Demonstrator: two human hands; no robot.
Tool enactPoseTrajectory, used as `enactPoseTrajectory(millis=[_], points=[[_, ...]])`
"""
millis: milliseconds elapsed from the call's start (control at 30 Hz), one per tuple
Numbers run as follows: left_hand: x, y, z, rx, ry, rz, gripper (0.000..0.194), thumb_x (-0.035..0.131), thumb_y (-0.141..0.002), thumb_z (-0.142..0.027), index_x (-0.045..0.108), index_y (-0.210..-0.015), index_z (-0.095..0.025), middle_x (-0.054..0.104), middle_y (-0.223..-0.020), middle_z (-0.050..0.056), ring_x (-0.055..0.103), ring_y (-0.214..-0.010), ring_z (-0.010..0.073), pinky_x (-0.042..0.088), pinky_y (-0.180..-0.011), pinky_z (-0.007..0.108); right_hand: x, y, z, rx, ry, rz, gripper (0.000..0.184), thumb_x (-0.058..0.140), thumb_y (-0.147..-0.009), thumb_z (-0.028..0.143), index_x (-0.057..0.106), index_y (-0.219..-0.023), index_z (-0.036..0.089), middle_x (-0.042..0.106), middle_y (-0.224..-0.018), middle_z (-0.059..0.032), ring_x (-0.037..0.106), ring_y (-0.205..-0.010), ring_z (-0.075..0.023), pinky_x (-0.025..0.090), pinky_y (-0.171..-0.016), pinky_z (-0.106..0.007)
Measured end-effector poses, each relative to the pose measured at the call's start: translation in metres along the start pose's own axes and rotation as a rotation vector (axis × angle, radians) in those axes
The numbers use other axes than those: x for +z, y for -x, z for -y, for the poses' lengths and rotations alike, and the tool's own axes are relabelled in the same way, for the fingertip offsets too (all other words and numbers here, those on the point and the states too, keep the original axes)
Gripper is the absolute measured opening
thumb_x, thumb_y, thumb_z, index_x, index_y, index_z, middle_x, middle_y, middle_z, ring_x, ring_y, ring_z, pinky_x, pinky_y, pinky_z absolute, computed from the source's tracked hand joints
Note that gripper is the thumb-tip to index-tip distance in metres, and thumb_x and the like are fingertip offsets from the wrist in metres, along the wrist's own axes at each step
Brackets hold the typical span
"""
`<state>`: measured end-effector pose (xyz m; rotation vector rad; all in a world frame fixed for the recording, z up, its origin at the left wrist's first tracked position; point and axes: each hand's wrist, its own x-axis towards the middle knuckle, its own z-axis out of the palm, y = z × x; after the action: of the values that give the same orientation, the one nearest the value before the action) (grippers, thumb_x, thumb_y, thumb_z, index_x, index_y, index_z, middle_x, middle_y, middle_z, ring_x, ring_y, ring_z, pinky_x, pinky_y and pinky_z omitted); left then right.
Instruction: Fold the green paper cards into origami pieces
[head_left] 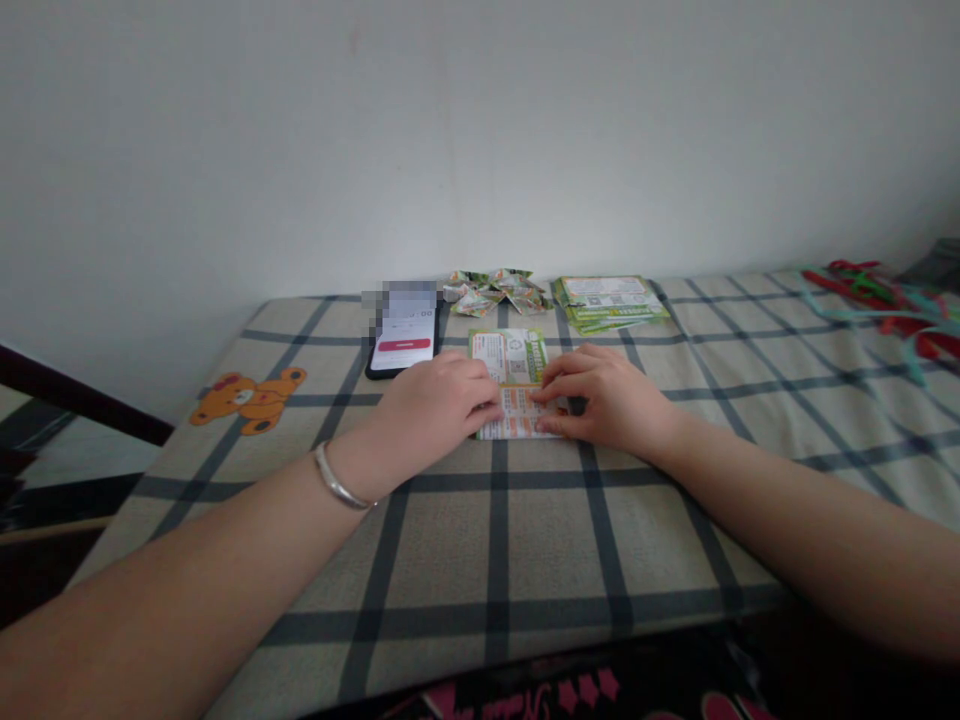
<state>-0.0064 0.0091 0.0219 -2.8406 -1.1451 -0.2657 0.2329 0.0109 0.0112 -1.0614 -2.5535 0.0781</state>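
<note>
Checked tablecloth (431, 575), both hands (442, 402) touching leaflet (511, 372)

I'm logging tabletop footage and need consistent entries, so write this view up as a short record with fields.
Left hand: on the left side of the printed sheet
Right hand: at the sheet's right side, fingertips on it
Grip: whether either hand pinches the sheet, cannot tell
Surface: checked tablecloth
Behind the sheet: folded paper pieces; to their right, a stack of printed sheets
Left of the pieces: phone, screen lit, partly pixelated
Far left: orange bear figure
Far right: colored strips
</note>
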Motion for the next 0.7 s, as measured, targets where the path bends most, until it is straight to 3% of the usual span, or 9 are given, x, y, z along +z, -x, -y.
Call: enactPoseTrajectory(millis=[267,567,700], points=[[-0.0013,0.0012,-0.0076,0.003,-0.114,-0.009,0.035,0.06,-0.088,-0.048,0.069,-0.088,-0.015,0.065,-0.09,0.007,0.058,-0.088,0.0248,0.047,-0.074,0.037,0.0008,0.001,0.0072,0.016,0.086,-0.017,0.027,0.072,-0.079,0.047,0.076,-0.095,0.026,0.071,-0.102,-0.0026,0.061,-0.091,-0.0229,0.041,-0.081,-0.038],[0.0004,0.0018,-0.0089,0.015,-0.169,-0.038,0.034,0.062,-0.087,-0.048,0.066,-0.088,-0.015,0.064,-0.09,0.007,0.058,-0.09,0.0255,0.049,-0.072,0.036,0.0025,0.0021,0.0072,-0.009,0.131,-0.039,0.026,0.07,-0.08,0.047,0.076,-0.094,0.025,0.07,-0.098,-0.0031,0.061,-0.091,-0.0224,0.041,-0.081,-0.037],[0.0039,0.0022,-0.0089,0.107,-0.236,-0.103,0.027,0.064,-0.086,-0.042,0.064,-0.089,-0.015,0.062,-0.09,0.007,0.058,-0.089,0.0258,0.049,-0.071,0.037,0.0016,0.0024,0.0075,-0.032,0.127,-0.035,0.027,0.069,-0.082,0.045,0.075,-0.095,0.023,0.069,-0.099,-0.0041,0.06,-0.094,-0.0233,0.041,-0.084,-0.038]])
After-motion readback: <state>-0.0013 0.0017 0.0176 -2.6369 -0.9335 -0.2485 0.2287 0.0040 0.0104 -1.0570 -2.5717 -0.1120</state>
